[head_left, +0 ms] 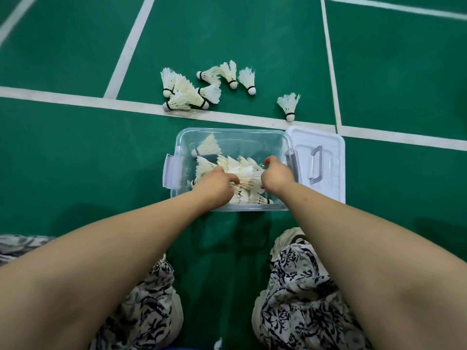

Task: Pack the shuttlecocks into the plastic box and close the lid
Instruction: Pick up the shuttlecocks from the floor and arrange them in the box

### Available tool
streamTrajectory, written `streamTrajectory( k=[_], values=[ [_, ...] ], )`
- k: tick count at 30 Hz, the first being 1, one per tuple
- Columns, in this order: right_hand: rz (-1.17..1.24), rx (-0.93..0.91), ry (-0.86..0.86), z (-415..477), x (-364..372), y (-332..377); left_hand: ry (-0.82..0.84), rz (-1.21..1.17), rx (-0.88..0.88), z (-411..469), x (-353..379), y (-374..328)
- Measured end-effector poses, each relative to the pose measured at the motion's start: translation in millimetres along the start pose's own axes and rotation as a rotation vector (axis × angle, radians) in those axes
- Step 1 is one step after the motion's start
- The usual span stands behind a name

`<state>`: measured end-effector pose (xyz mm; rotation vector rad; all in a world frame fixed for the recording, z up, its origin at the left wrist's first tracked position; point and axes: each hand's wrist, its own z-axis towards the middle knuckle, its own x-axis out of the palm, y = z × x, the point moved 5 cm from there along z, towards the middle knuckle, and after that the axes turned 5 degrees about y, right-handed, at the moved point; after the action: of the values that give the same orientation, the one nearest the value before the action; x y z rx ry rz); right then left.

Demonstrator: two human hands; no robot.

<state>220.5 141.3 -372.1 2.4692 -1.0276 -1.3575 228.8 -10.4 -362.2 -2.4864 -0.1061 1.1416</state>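
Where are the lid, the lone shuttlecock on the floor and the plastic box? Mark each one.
lid [318,136], head view, flat panel above its handle.
lone shuttlecock [288,102], head view, its feather skirt.
plastic box [227,130], head view, far rim.

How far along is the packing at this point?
Partly done. Some shuttlecocks already lie in the plastic box. In hand: the left hand and right hand grip a bunch of shuttlecocks inside it. Left: the loose shuttlecocks on the court floor beyond the box, and the lid, off and lying beside it.
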Motion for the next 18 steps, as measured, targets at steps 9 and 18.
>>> streamTrajectory(
  k=[9,18],
  values=[
    [-0.073,-0.113,-0.130,-29,-56,27,-0.082,0.042,0.143,-24,-34,-31],
    [-0.080,-0.154,-0.158,-26,-68,49,-0.230,0.044,0.197,-22,-90,-43]
  ],
)
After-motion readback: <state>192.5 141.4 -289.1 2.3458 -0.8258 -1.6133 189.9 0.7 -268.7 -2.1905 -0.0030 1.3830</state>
